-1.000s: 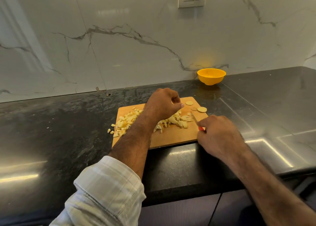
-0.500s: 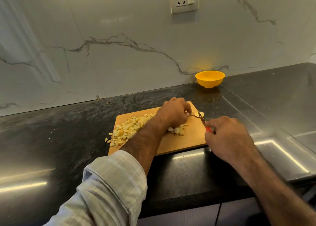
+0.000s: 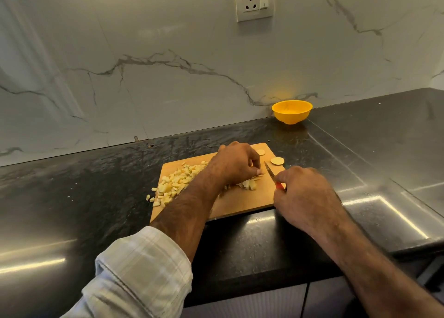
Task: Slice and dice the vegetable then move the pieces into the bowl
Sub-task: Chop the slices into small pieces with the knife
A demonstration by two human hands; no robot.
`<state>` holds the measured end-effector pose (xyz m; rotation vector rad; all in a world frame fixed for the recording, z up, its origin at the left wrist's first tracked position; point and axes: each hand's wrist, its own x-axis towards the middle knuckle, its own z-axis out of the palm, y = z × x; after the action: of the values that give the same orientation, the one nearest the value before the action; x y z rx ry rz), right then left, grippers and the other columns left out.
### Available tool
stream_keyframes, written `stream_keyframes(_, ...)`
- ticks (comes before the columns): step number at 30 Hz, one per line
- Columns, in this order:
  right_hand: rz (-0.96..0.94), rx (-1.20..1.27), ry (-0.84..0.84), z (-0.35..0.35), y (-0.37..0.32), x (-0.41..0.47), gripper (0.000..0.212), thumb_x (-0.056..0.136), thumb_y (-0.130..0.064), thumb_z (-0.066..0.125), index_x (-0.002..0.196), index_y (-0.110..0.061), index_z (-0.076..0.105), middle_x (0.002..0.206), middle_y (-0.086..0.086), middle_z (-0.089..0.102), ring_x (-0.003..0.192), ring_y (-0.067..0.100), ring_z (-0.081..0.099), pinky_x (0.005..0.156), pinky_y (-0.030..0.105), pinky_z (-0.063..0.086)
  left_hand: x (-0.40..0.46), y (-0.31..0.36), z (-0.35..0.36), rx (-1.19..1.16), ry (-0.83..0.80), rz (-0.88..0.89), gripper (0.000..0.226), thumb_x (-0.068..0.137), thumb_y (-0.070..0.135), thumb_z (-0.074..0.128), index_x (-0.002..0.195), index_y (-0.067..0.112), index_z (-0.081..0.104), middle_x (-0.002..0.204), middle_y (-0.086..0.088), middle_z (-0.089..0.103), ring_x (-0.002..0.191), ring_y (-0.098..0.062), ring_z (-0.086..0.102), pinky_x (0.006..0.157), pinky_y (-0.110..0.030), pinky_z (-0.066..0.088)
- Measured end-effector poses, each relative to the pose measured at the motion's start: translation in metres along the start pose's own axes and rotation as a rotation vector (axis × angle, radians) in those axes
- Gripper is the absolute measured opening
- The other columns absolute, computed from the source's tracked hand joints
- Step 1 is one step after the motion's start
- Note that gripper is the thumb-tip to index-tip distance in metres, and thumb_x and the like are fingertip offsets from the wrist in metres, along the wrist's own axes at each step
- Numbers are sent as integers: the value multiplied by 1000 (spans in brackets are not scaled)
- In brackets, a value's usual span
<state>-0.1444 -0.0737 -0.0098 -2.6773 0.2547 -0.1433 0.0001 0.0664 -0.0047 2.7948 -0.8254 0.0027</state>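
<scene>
A wooden cutting board lies on the dark counter. A heap of pale diced vegetable pieces covers its left half, and a few have spilled off the left edge. My left hand is curled over a small bunch of vegetable strips at the board's middle, pinning them down. My right hand grips a red-handled knife, its blade pointing up-left just right of my left fingers. Two round slices lie at the board's far right corner. The yellow bowl stands by the wall, beyond the board.
A marble wall with a socket backs the counter. The counter's front edge runs just below the board, with cabinet fronts under it. A seam in the counter runs to the right of the board.
My left hand has shifted right along the board over the strips. My right hand has drawn the knife closer to my left fingers. The camera has tilted slightly.
</scene>
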Motion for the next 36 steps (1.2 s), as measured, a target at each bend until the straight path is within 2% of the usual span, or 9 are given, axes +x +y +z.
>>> stream_keyframes(3,11,-18,-20,1,-7,5,43,91,-31,69,134,-30,65,119,-3,64,98,14,60,70,27,53,0,-1,4,-31,19,-7,14,94,40,78,104,31,80,111,12,68,112,-10,56,111,-55,37)
stream_keyframes(6,7,-43,-16,6,-13,6,34,90,-28,68,124,-29,69,109,-4,61,91,13,57,64,26,48,2,-4,6,-64,25,-14,12,93,39,79,101,30,81,107,14,68,110,-11,55,111,-54,37)
stream_keyframes(10,-19,-136,-58,10,-21,4,23,92,-28,68,115,-27,68,98,-6,56,87,12,55,67,27,49,0,-3,9,-47,61,-23,10,93,40,79,98,32,80,109,16,67,114,-12,55,111,-54,34)
stream_keyframes(17,10,-133,-108,-6,-21,-13,41,92,-25,72,132,-25,66,120,-3,61,102,15,57,76,27,50,-6,-2,10,-46,74,-28,12,95,41,76,101,32,80,103,15,72,108,-12,58,110,-54,35)
stream_keyframes(23,-10,-58,-8,-4,-29,-9,37,92,-25,71,129,-27,69,117,-3,64,93,14,58,58,21,42,-12,-5,9,-94,90,-38,12,95,35,75,104,29,82,103,14,75,105,-9,60,110,-54,35)
stream_keyframes(28,0,-149,-25,10,-38,2,21,92,-23,68,113,-23,68,96,-3,58,88,14,58,70,28,51,-10,-5,10,-36,81,-19,12,95,40,74,101,33,82,109,14,71,111,-12,56,106,-53,34)
stream_keyframes(32,-18,-209,-76,9,-38,-4,14,94,-26,69,107,-25,65,93,-4,52,87,13,54,72,28,50,-8,-2,10,5,90,-27,9,93,42,76,97,35,81,109,15,71,113,-12,55,110,-55,32)
stream_keyframes(34,-34,-208,-60,8,-31,-8,9,92,-26,68,101,-27,69,94,-4,57,83,12,55,68,28,52,-8,0,8,20,87,-28,8,93,40,76,98,35,80,107,15,71,114,-13,56,112,-57,31)
stream_keyframes(36,-33,-153,-29,3,-20,-13,17,91,-26,67,106,-30,74,101,-5,64,86,12,58,67,28,52,-9,2,8,21,77,-31,7,94,39,75,98,34,78,106,14,71,113,-14,56,113,-58,31)
